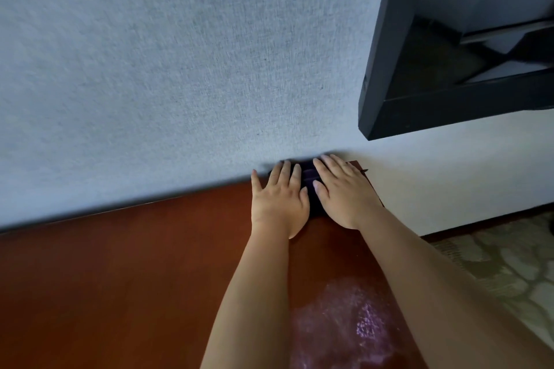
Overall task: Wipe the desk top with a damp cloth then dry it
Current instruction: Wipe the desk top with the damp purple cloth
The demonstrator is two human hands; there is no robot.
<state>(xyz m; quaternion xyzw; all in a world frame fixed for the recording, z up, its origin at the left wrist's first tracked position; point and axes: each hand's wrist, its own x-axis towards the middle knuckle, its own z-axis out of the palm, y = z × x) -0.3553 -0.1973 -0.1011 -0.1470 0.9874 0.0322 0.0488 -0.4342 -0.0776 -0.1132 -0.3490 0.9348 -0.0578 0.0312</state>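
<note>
A dark cloth [310,178] lies at the far right corner of the reddish-brown desk top [135,272], against the wall. My left hand [278,198] and my right hand [344,192] lie side by side, both pressing flat on the cloth with straight fingers. Most of the cloth is hidden under my palms. A wet, shiny patch [353,317] shows on the desk between my forearms.
A pale blue-grey textured wall [180,69] rises straight from the desk's back edge. A dark frame [389,54] hangs on the wall at upper right. Past the desk's right edge lies patterned floor [509,266].
</note>
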